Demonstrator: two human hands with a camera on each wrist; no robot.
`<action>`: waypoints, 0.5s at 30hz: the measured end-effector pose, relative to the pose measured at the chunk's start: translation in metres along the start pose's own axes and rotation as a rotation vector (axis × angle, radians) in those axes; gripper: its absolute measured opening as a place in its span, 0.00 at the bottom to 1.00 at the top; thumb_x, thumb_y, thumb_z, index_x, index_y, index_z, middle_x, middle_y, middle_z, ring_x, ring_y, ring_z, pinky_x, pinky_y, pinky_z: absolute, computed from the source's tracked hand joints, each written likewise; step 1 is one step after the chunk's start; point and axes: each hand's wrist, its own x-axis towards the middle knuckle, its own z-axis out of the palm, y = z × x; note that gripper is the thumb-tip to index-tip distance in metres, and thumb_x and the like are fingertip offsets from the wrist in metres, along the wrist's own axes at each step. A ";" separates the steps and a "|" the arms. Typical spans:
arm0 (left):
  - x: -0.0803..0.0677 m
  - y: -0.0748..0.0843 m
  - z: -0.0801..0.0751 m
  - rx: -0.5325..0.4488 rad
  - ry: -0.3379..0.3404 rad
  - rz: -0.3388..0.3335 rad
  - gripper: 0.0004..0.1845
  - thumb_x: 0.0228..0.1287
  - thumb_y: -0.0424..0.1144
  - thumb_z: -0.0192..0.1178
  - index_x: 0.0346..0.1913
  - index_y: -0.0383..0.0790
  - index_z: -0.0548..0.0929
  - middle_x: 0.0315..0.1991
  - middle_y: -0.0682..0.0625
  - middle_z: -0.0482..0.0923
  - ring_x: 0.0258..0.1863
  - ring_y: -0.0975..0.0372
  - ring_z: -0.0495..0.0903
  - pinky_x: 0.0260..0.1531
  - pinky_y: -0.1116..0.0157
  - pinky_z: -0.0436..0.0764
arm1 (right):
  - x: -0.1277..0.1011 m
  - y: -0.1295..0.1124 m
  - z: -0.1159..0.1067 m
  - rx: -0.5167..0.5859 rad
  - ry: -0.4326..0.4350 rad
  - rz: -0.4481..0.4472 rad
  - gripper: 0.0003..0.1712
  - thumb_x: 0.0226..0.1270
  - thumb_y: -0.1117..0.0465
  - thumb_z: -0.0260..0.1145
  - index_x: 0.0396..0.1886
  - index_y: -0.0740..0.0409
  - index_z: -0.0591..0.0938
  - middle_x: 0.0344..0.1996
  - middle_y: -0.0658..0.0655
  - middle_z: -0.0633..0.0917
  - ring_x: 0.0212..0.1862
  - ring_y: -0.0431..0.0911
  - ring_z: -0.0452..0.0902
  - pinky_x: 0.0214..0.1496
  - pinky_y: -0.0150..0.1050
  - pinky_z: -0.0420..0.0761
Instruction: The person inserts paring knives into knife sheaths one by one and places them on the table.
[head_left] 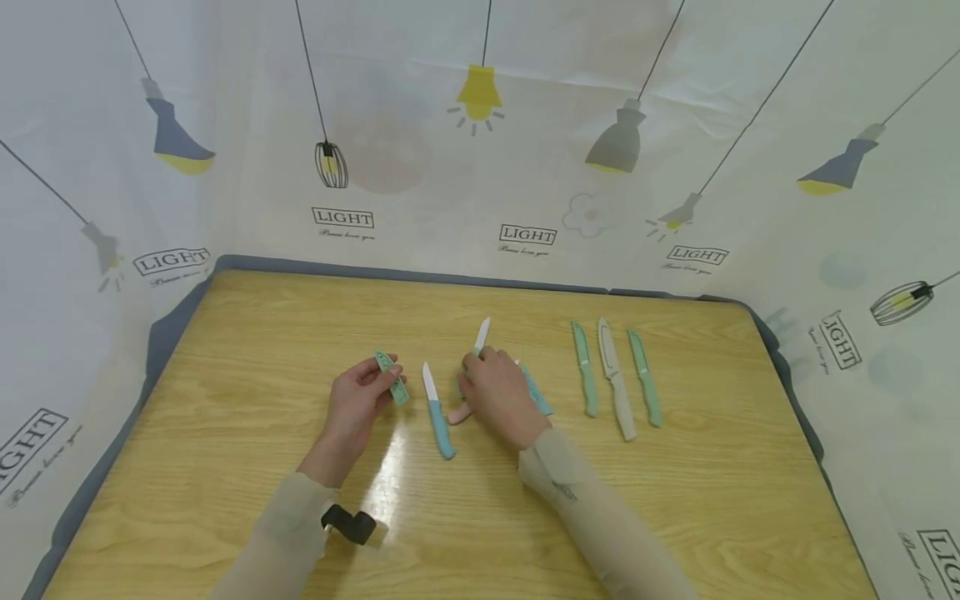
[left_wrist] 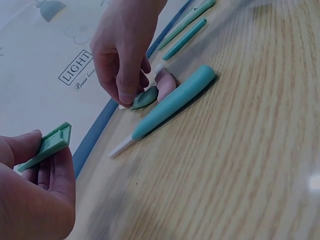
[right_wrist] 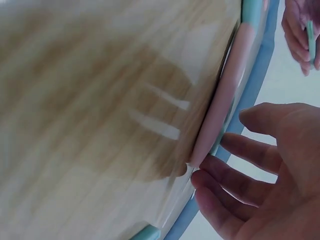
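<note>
Left hand (head_left: 358, 402) pinches a green blade cover (head_left: 392, 377) between thumb and fingers, lifted just off the desk (head_left: 225, 350). Right hand (head_left: 497, 392) is down on the pink knife (head_left: 459, 412), fingertips touching it; the white blade (head_left: 481, 335) pokes out beyond the knuckles. Whether that grip has closed, I cannot tell; the right wrist view shows the fingers fairly spread beside the pink handle. A blue knife (head_left: 437, 412) lies bare between the hands, and three more knives (head_left: 617, 377) lie in a row well apart to the right. To do this well: grip the pink handle, not the blade, and keep the cover's open end facing the tip. The left wrist view shows the cover's hollow end (left_wrist: 61, 136) and a second green piece (left_wrist: 145, 98) under the right fingertips, which the head view hides.
</note>
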 end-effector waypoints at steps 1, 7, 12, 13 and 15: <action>0.000 0.000 0.000 -0.005 -0.001 0.001 0.23 0.76 0.30 0.60 0.68 0.23 0.72 0.64 0.31 0.75 0.50 0.58 0.85 0.54 0.66 0.85 | 0.001 0.001 0.000 -0.006 0.001 0.008 0.11 0.77 0.58 0.66 0.46 0.62 0.86 0.35 0.57 0.83 0.31 0.47 0.74 0.32 0.38 0.80; -0.001 -0.002 0.000 0.000 -0.015 0.009 0.24 0.76 0.31 0.60 0.68 0.23 0.72 0.64 0.31 0.75 0.48 0.61 0.85 0.52 0.68 0.86 | 0.012 0.006 0.001 -0.045 -0.019 0.043 0.13 0.77 0.55 0.66 0.47 0.60 0.86 0.35 0.56 0.82 0.32 0.47 0.72 0.34 0.39 0.79; -0.001 -0.002 0.000 0.012 -0.015 0.011 0.24 0.76 0.33 0.61 0.68 0.23 0.72 0.62 0.33 0.76 0.48 0.62 0.85 0.51 0.69 0.86 | 0.021 0.008 0.002 -0.034 -0.055 0.124 0.19 0.77 0.51 0.66 0.55 0.61 0.83 0.43 0.59 0.83 0.39 0.51 0.76 0.39 0.43 0.82; -0.001 -0.002 0.000 0.010 -0.012 0.011 0.24 0.76 0.33 0.61 0.68 0.23 0.72 0.62 0.33 0.77 0.48 0.61 0.85 0.51 0.69 0.86 | 0.022 0.008 0.003 -0.041 -0.055 0.147 0.21 0.76 0.49 0.66 0.55 0.62 0.83 0.44 0.61 0.83 0.40 0.52 0.77 0.40 0.44 0.83; -0.002 -0.002 0.001 0.008 -0.008 0.013 0.24 0.76 0.32 0.61 0.68 0.23 0.72 0.62 0.33 0.77 0.50 0.60 0.85 0.51 0.69 0.86 | 0.025 0.007 0.003 -0.062 -0.051 0.195 0.28 0.75 0.44 0.66 0.55 0.65 0.80 0.47 0.64 0.82 0.44 0.55 0.79 0.44 0.47 0.85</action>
